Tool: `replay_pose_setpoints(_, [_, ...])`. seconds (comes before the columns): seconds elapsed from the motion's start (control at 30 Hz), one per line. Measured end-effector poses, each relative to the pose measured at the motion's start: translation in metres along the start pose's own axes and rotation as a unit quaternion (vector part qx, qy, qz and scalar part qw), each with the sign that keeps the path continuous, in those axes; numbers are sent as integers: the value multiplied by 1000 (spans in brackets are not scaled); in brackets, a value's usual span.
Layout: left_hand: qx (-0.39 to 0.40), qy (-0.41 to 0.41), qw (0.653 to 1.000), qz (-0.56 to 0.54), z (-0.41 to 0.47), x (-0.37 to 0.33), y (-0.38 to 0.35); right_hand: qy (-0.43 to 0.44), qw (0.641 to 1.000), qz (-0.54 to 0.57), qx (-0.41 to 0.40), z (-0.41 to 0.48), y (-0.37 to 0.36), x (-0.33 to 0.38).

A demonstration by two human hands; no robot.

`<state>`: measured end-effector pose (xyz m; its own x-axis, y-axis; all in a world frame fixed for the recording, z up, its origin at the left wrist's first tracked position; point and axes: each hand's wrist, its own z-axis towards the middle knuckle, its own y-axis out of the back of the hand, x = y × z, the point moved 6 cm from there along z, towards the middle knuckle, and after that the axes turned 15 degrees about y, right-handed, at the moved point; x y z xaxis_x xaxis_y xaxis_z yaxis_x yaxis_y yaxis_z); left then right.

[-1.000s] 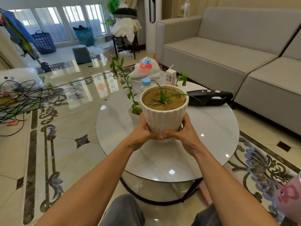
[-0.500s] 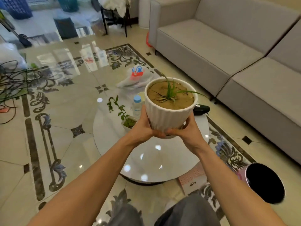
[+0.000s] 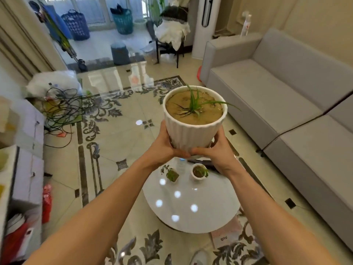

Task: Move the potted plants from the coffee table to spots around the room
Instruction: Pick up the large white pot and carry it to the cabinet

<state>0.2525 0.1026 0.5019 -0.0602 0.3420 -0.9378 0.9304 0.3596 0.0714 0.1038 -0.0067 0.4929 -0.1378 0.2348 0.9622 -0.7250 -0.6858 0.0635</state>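
A large white ribbed pot (image 3: 193, 132) with sandy soil and a thin green sprout hangs high above the round white coffee table (image 3: 191, 213). My left hand (image 3: 165, 144) and my right hand (image 3: 215, 150) grip its base from both sides. On the table below stand two small potted plants: a leafy one in a small pot (image 3: 172, 175) and one in a white round pot (image 3: 199, 172). A clear water bottle (image 3: 181, 165) stands between them, partly hidden by my hands.
A grey sectional sofa (image 3: 277, 88) runs along the right. Tangled black cables (image 3: 61, 109) and a white bag lie on the floor at left. Boxes and cabinets (image 3: 24, 169) line the left edge. A chair with white cloth (image 3: 172, 33) and baskets stand at the back.
The big pot has risen from the table top to well above it, held in both hands. The view has pulled up and back, so the table now lies lower and smaller.
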Motion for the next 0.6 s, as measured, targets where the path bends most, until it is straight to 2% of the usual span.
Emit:
replay_pose_setpoints(0.27, [-66, -21, 997, 17, -43, -69, 169, 49, 996, 52, 50, 88, -151, 70])
replay_pose_setpoints(0.33, [-82, -29, 996, 21, -61, -76, 232, 53, 995, 61, 61, 105, -213, 84])
replay_pose_setpoints(0.6, [-141, -46, 988, 34, -79, -92, 370, 64, 988, 114, 82, 168, -343, 109])
